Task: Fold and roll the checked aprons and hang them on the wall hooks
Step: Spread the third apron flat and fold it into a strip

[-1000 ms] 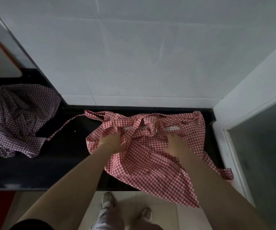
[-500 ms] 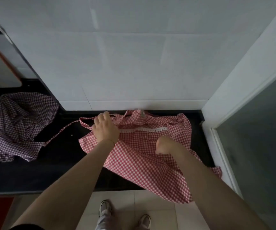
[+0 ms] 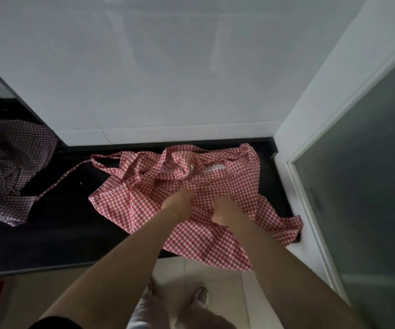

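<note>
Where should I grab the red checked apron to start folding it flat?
Probably take the red checked apron by its left corner, coming from the left: that edge lies flat and free on the black counter, while the top by the white lace trim is bunched with straps.

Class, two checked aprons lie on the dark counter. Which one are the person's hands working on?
The red-and-white checked apron, spread out by the right wall; both the left hand and right hand rest on it. The purple checked apron lies crumpled and untouched at far left.
</note>
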The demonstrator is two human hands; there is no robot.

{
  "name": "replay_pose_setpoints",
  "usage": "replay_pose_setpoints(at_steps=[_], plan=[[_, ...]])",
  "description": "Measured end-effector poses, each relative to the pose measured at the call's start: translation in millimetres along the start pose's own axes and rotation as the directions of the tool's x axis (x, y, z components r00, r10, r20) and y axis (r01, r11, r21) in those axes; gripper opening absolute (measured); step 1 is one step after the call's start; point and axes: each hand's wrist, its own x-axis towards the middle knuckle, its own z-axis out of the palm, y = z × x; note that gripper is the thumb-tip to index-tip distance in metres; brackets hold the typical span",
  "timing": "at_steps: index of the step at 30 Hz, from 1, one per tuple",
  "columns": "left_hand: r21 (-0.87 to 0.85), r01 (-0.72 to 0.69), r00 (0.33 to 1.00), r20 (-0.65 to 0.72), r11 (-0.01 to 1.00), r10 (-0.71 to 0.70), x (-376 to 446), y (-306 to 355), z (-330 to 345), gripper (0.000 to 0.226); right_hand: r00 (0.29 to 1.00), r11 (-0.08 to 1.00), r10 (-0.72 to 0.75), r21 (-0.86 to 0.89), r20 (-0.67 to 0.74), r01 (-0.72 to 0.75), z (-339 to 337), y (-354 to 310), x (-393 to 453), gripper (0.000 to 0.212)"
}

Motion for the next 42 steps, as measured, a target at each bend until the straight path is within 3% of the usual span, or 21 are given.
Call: replay_pose_setpoints(at_steps=[3, 7, 10, 12, 15, 20, 22, 24, 26, 28, 30, 32, 35, 38, 42], plan=[[0.060, -0.007, 0.997, 0.072, 0.998, 0.003, 0.7, 2.0, 11.5, 0.049, 0.995, 0.999, 0.005, 0.037, -0.096, -0.002, 13.4, 7.9, 5.7, 0.044], [0.134, 0.055, 0.994, 0.086, 0.989, -0.067, -2.0, 5.2, 15.2, 0.047, 0.998, 1.000, 0.011, 0.006, -0.066, -0.011, 14.6, 12.3, -0.4, 0.029], [0.178, 0.116, 0.992, 0.020, 0.977, -0.122, -7.0, 11.3, 8.8, 0.037, 0.988, 0.981, -0.091, 0.159, -0.127, 0.111, 0.2, 11.8, -8.8, 0.022], [0.075, 0.119, 0.990, -0.089, 0.990, -0.112, -11.8, 13.2, -3.6, 0.030, 0.983, 0.947, -0.117, 0.283, -0.143, 0.154, -21.2, 6.7, -15.5, 0.012], [-0.170, 0.015, 0.952, -0.300, 0.985, -0.066, -18.0, 18.8, -33.1, 0.021, 0.993, 0.883, -0.101, 0.465, 0.054, 0.064, -52.6, -1.6, -25.4, 0.027], [-0.255, -0.021, 0.831, -0.542, 0.967, -0.125, -32.7, 20.5, -109.1, 0.018, 0.945, 0.819, -0.186, 0.574, 0.270, -0.002, -109.5, -2.0, -43.1, 0.046], [-0.291, -0.012, 0.770, -0.613, 0.957, -0.176, -47.3, 20.8, -147.9, 0.022, 0.916, 0.862, -0.192, 0.506, 0.352, -0.014, -138.6, -3.9, -56.4, 0.053], [-0.323, -0.014, 0.724, -0.657, 0.946, -0.213, -64.4, 26.0, -182.8, 0.026, 0.944, 0.902, -0.155, 0.431, 0.293, 0.014, -160.3, -9.4, -62.8, 0.046], [-0.337, 0.003, 0.683, -0.687, 0.942, -0.248, -82.6, 30.9, -212.3, 0.029, 0.997, 0.917, -0.078, 0.393, 0.002, 0.071, -185.7, -18.5, -68.5, 0.029], [-0.337, 0.003, 0.659, -0.707, 0.941, -0.255, -104.9, 34.4, -240.4, 0.032, 0.913, 0.926, 0.020, 0.352, -0.407, 0.137, -221.2, -30.9, -82.6, 0.035], [-0.276, -0.053, 0.672, -0.721, 0.960, -0.170, -130.7, 38.3, -272.4, 0.035, 0.754, 0.887, 0.091, 0.397, -0.650, 0.235, -265.4, -48.1, -109.3, 0.041], [-0.176, -0.088, 0.721, -0.690, 0.981, -0.059, -148.8, 41.8, -299.7, 0.034, 0.638, 0.855, 0.117, 0.404, -0.761, 0.325, -303.8, -61.1, -136.2, 0.042], [-0.050, 0.031, 0.665, -0.745, 0.998, -0.058, -177.1, 39.2, -331.8, 0.024, 0.500, 0.914, 0.000, 0.203, -0.866, 0.352, -340.7, -76.3, -178.1, 0.030], [-0.293, 0.051, 0.538, -0.798, 0.955, -0.273, -210.8, 16.0, -349.5, 0.034, 0.392, 0.962, -0.138, -0.029, -0.909, 0.271, -352.0, -95.5, -214.3, 0.019], [-0.579, -0.283, 0.497, -0.771, 0.765, -0.399, -231.2, -8.9, -359.7, 0.035, 0.215, 0.924, -0.109, -0.019, -0.970, 0.383, -349.8, -121.7, -245.7, 0.026]])
